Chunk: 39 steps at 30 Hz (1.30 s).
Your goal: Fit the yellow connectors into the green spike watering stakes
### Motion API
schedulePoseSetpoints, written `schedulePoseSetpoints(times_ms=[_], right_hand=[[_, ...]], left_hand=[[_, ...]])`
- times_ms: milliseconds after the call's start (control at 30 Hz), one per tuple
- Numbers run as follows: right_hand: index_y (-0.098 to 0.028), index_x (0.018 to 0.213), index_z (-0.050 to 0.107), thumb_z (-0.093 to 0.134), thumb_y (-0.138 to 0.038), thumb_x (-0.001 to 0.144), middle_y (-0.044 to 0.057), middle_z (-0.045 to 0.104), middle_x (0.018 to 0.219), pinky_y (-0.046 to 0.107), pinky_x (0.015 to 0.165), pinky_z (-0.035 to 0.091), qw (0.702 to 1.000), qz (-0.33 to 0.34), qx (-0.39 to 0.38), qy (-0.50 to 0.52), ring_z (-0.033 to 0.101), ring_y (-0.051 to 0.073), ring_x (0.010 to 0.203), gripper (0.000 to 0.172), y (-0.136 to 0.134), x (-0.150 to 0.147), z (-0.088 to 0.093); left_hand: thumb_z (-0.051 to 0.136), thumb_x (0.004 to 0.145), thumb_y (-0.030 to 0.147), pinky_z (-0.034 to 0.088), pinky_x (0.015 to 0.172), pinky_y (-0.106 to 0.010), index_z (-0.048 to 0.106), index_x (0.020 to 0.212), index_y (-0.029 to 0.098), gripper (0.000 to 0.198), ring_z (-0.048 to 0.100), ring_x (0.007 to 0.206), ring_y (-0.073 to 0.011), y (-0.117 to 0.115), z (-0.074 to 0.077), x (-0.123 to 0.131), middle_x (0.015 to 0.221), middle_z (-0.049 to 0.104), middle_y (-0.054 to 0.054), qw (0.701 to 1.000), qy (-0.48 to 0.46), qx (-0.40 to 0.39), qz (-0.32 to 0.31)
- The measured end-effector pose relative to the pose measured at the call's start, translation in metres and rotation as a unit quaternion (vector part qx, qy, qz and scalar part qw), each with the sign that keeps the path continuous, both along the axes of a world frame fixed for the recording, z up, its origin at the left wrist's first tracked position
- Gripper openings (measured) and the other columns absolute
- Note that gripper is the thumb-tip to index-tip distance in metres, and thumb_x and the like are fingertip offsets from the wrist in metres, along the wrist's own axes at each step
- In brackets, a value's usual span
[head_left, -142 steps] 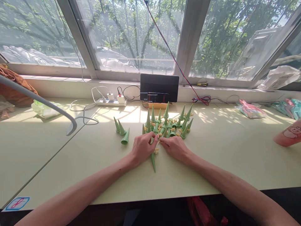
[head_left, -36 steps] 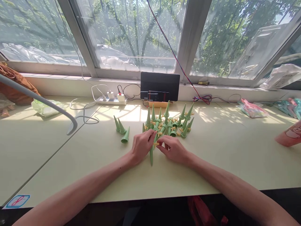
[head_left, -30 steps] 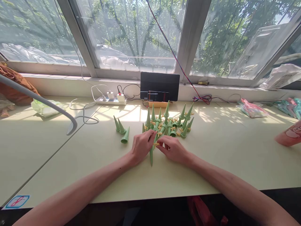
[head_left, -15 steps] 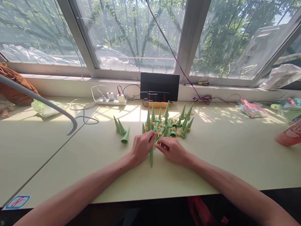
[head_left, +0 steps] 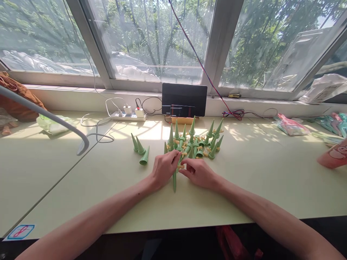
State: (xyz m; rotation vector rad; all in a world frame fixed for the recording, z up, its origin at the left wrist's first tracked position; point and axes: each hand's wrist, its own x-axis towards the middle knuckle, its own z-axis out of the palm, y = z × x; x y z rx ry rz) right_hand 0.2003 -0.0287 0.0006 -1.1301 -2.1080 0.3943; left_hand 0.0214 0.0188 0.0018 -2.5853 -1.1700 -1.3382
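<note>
My left hand (head_left: 166,167) is closed around a green plastic watering spike (head_left: 174,182), its tip pointing toward the table's front edge. A small yellow valve (head_left: 180,167) sticks out of this spike's side to the right. At that valve is my right hand (head_left: 199,172), thumb and index finger curled around it from below and above. Just beyond my hands stands a cluster of green spikes (head_left: 192,127), many with yellow valves, some upright and some lying. Left of my left hand are three green spikes without visible valves, one of them lying over (head_left: 144,157).
Behind the cluster a phone (head_left: 183,111) leans before a dark tablet (head_left: 184,94). A power strip (head_left: 129,116) with cables lies at the back left. A grey curved bar (head_left: 54,119) crosses the left side. A pink cup (head_left: 333,154) is at far right.
My right thumb and index finger have shifted slightly apart, and the yellow valve now shows more between them. My left hand and the spike have stayed in place.
</note>
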Motion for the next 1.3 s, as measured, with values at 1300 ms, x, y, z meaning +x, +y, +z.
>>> schedulePoseSetpoints(times_ms=[1300], right_hand=[[-0.017, 0.096, 0.067, 0.056, -0.030, 0.094, -0.004, 0.056, 0.054, 0.022, 0.054, 0.034, 1.000, -0.020, 0.004, 0.005, 0.046, 0.011, 0.047, 0.017, -0.0006, -0.0002, -0.0005]], left_hand=[[0.048, 0.099, 0.028, 0.026, 0.049, -0.023, 0.059, 0.071, 0.018, 0.032, 0.042, 0.046, -0.0080, -0.0004, 0.0011, -0.0004, 0.055, 0.057, 0.003, 1.000, 0.003, 0.020, -0.009]])
